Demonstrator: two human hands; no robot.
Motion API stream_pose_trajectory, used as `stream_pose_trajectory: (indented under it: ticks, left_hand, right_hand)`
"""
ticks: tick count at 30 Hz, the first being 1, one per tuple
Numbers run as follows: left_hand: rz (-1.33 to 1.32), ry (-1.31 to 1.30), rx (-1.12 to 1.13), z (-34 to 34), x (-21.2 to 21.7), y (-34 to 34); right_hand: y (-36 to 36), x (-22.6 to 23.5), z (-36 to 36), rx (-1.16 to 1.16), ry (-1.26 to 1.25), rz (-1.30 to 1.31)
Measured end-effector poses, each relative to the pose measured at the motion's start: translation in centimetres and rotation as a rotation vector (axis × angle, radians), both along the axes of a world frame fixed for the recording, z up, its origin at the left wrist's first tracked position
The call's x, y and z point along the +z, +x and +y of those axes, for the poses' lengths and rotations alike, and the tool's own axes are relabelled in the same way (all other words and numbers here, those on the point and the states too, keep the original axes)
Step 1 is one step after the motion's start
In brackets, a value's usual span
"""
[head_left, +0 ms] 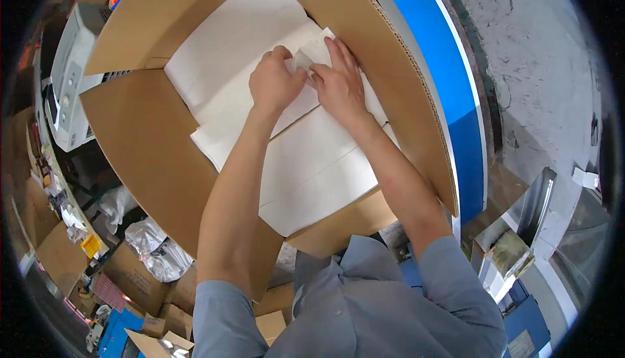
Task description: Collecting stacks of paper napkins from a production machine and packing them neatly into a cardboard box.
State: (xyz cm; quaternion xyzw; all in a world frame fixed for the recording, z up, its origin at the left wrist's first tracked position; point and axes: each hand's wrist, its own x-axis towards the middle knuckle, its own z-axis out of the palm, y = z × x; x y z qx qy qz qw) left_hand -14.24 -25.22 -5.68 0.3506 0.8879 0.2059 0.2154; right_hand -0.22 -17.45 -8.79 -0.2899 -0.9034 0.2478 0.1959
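Note:
A large open cardboard box stands before me, with white flat sheets lying inside it. Both my hands reach in and meet near its far right side. My left hand is closed, with thumb and forefinger pinching a thin, off-white piece of wrapping. From the other side my right hand grips the same piece, its thumb close to the left thumb and its fingers bent over the edge. The piece looks creased and slightly see-through; whether anything is wrapped in it I cannot tell.
The box's right flap rises beside a blue and white surface. On the left stand a grey-white machine, silvery plastic bags and a blue bin among smaller cartons. At lower right is a metal-framed fixture.

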Motion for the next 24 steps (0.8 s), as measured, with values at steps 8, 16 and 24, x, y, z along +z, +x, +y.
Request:
stream_pose_trajectory:
  ticks: [8,16,24]
  left_hand:
    - [0.164,-0.174,0.003,0.8,-0.7,0.2]
    - [0.123,-0.271,0.161,2.1,-2.6,-1.2]
    - [-0.359,-0.104,-0.027,2.1,-1.9,-2.6]
  right_hand:
    - [0.0,-0.8,0.0,-0.038,0.022,0.028]
    - [0.1,-0.4,0.0,-0.026,0.014,0.067]
    - [1.6,2.8,-1.3,0.014,-0.189,0.107]
